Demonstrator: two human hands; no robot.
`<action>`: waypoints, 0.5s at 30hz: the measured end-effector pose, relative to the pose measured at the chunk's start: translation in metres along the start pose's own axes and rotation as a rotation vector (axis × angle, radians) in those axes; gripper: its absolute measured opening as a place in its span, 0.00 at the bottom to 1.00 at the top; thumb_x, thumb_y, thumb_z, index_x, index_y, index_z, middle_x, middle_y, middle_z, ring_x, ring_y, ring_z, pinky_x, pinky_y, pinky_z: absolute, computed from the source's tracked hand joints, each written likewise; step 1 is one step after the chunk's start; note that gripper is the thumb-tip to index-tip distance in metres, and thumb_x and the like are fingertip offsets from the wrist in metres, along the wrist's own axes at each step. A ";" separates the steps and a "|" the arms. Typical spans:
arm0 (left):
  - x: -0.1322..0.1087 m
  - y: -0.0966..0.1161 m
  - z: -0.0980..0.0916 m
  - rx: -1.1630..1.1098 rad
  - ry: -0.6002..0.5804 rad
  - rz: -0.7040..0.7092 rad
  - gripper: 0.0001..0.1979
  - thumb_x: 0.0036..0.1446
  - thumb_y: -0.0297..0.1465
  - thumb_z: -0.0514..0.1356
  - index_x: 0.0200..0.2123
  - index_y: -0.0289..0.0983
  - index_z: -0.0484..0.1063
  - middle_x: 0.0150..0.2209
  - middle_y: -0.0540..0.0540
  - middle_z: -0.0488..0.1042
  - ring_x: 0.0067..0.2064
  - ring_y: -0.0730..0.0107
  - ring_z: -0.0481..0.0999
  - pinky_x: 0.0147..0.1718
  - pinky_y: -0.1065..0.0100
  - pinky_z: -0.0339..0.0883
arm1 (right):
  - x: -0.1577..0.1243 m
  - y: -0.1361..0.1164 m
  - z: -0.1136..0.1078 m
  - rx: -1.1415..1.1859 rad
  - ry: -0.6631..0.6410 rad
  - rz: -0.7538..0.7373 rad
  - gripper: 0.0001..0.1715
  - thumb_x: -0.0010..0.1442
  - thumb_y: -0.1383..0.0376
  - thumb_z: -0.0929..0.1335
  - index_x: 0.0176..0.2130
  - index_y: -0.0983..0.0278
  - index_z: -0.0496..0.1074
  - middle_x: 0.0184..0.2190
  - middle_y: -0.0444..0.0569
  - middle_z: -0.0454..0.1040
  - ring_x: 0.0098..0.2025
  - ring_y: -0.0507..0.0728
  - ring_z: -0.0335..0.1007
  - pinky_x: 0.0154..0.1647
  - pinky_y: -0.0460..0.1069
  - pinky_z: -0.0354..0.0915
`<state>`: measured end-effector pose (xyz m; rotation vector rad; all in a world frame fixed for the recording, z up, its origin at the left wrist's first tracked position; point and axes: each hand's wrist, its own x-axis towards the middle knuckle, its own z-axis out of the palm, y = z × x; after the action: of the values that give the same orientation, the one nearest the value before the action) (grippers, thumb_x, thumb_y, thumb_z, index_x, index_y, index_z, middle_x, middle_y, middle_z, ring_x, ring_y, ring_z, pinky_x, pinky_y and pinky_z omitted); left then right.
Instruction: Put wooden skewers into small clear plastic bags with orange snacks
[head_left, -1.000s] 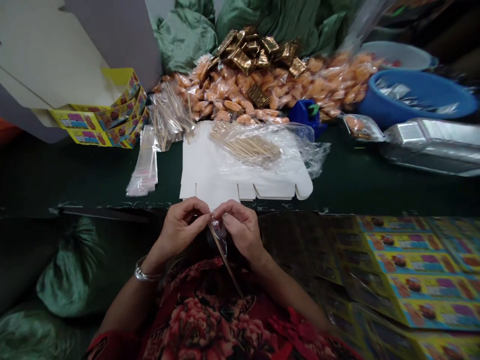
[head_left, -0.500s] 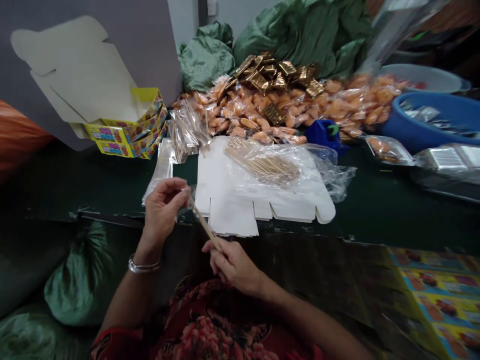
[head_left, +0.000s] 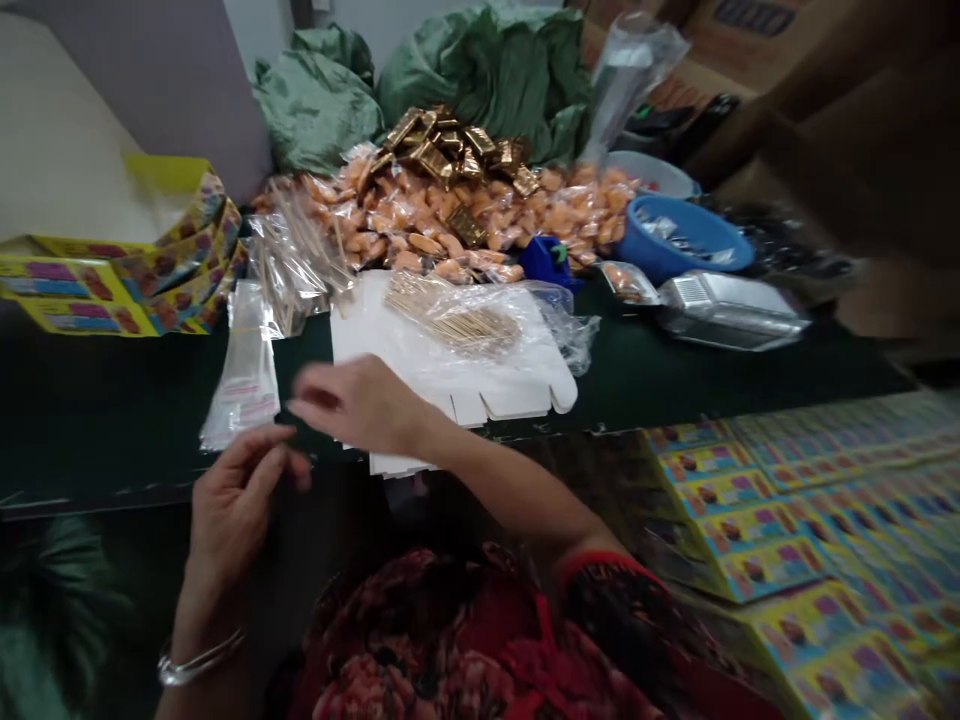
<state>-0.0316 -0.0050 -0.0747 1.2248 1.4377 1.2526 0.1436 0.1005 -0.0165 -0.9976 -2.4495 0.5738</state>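
Note:
My left hand, with a silver bangle at the wrist, is at the table's front edge just below a stack of flat clear plastic bags. Its fingers are loosely bent and apart, and I see nothing in them. My right hand reaches across to the left, over the corner of the white cardboard. Motion smears its fingers, so whether they hold anything is unclear. On the cardboard lies an opened plastic bag of thin wooden sticks. Bagged sticks are heaped behind the flat bags.
Yellow printed boxes stand at left. Along the back lie orange pieces in clear wrappers, gold packets and green sacks. A blue tape dispenser, blue basin and clear trays are farther right. Many printed boxes fill the lower right.
The view has swung right. The sticks in my right hand and the clear bag at my left fingers no longer show there. My right hand has moved up and left, above my left hand.

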 end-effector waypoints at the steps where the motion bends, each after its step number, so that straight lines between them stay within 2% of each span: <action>1: -0.004 -0.002 0.000 0.022 -0.162 -0.031 0.08 0.59 0.35 0.59 0.37 0.37 0.75 0.21 0.51 0.71 0.23 0.76 0.70 0.23 0.77 0.65 | -0.031 0.005 -0.008 -0.030 -0.018 0.041 0.13 0.65 0.63 0.63 0.33 0.66 0.73 0.28 0.44 0.76 0.30 0.49 0.72 0.33 0.42 0.62; 3: -0.014 -0.005 0.006 0.025 -0.659 -0.028 0.14 0.61 0.37 0.56 0.30 0.35 0.76 0.18 0.49 0.69 0.20 0.76 0.67 0.19 0.76 0.61 | -0.075 0.033 -0.031 -0.256 0.047 0.366 0.16 0.66 0.65 0.62 0.32 0.68 0.74 0.27 0.48 0.76 0.28 0.51 0.71 0.30 0.44 0.61; 4: -0.020 -0.006 0.012 0.037 -0.903 0.006 0.16 0.62 0.37 0.54 0.29 0.35 0.77 0.20 0.47 0.72 0.21 0.74 0.69 0.21 0.75 0.63 | -0.084 0.053 -0.042 -0.393 0.017 0.502 0.16 0.65 0.66 0.61 0.34 0.68 0.76 0.29 0.51 0.77 0.31 0.53 0.72 0.32 0.46 0.62; 5: -0.025 -0.008 0.020 0.084 -1.059 0.058 0.17 0.63 0.37 0.53 0.30 0.35 0.77 0.23 0.46 0.74 0.24 0.72 0.72 0.24 0.73 0.66 | -0.086 0.076 -0.051 -0.519 -0.049 0.606 0.16 0.64 0.68 0.61 0.36 0.69 0.76 0.33 0.54 0.78 0.34 0.56 0.72 0.35 0.47 0.62; 6: -0.031 -0.009 0.028 0.169 -1.101 0.135 0.16 0.63 0.35 0.52 0.32 0.36 0.78 0.26 0.44 0.76 0.28 0.70 0.74 0.29 0.71 0.68 | -0.082 0.099 -0.056 -0.614 -0.138 0.687 0.16 0.63 0.71 0.60 0.39 0.70 0.77 0.36 0.57 0.78 0.38 0.58 0.73 0.37 0.48 0.62; 7: -0.037 -0.009 0.035 0.281 -1.025 0.234 0.15 0.63 0.33 0.51 0.34 0.36 0.77 0.30 0.44 0.77 0.32 0.69 0.75 0.33 0.69 0.70 | -0.072 0.119 -0.058 -0.637 -0.169 0.720 0.17 0.61 0.73 0.60 0.40 0.72 0.77 0.37 0.61 0.77 0.39 0.60 0.73 0.37 0.49 0.62; 10: -0.051 -0.004 0.045 0.508 -0.486 0.573 0.10 0.61 0.25 0.53 0.40 0.37 0.74 0.34 0.45 0.77 0.36 0.68 0.75 0.42 0.65 0.69 | -0.039 0.155 -0.050 -0.656 -0.211 0.703 0.18 0.58 0.74 0.62 0.44 0.75 0.76 0.39 0.66 0.77 0.43 0.63 0.73 0.40 0.50 0.63; 11: -0.055 0.000 0.045 0.506 -0.372 0.657 0.10 0.60 0.23 0.54 0.41 0.37 0.73 0.33 0.46 0.76 0.34 0.70 0.74 0.45 0.64 0.69 | -0.031 0.159 -0.046 -0.664 -0.217 0.686 0.18 0.57 0.75 0.62 0.45 0.74 0.76 0.40 0.66 0.76 0.44 0.64 0.72 0.41 0.51 0.63; 13: -0.060 0.010 0.043 0.473 -0.277 0.757 0.12 0.57 0.19 0.56 0.43 0.37 0.71 0.31 0.49 0.74 0.33 0.72 0.73 0.49 0.62 0.67 | -0.023 0.160 -0.040 -0.686 -0.224 0.662 0.20 0.58 0.75 0.61 0.46 0.74 0.75 0.41 0.66 0.76 0.46 0.64 0.71 0.43 0.52 0.63; 15: -0.060 0.019 0.044 0.493 -0.252 0.788 0.14 0.57 0.18 0.57 0.44 0.37 0.71 0.36 0.46 0.75 0.40 0.68 0.73 0.50 0.59 0.66 | -0.023 0.158 -0.039 -0.706 -0.242 0.648 0.21 0.58 0.75 0.60 0.48 0.73 0.74 0.42 0.65 0.76 0.47 0.65 0.70 0.44 0.55 0.63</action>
<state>0.0233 -0.0571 -0.0624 2.3493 1.1305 1.1811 0.2657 0.1958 -0.0725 -2.1507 -2.5543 -0.0271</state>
